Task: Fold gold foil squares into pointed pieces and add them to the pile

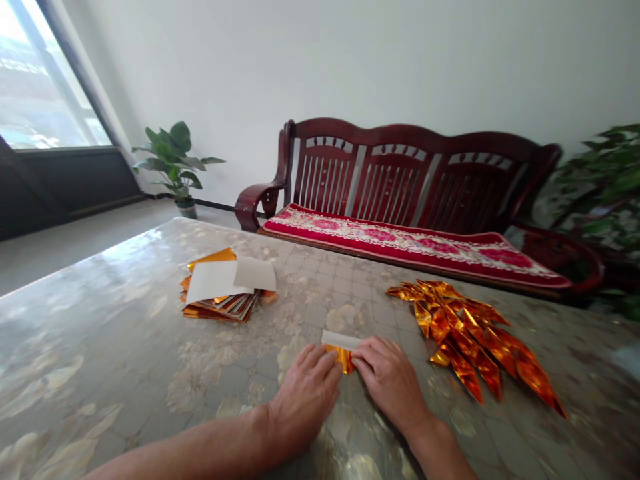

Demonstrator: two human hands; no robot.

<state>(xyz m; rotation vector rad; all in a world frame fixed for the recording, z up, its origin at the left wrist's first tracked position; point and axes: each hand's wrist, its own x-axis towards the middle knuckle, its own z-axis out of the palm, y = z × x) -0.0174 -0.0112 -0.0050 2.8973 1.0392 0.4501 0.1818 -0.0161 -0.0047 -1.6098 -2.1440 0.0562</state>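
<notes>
A small sheet of gold foil paper (345, 360) with a pale backing strip lies on the table in front of me, partly folded over. My left hand (313, 383) has its fingers curled down on the sheet's left part. On its right end, my right hand (387, 377) grips the paper with fingers bent together. Both hands hide much of the sheet's ends. To the left is a loose stack of foil paper sheets (220, 280), some with the white side up. At the right lies a pile of folded shiny orange-gold foil pieces (460, 327) with pointed ends.
The table (140, 360) has a patterned, glossy cover. Beyond its far edge stands a dark red wooden bench (400, 180) with a red floral seat cover (410, 243). One potted plant (175, 160) is by the window at left, another leafy plant (610, 193) at right.
</notes>
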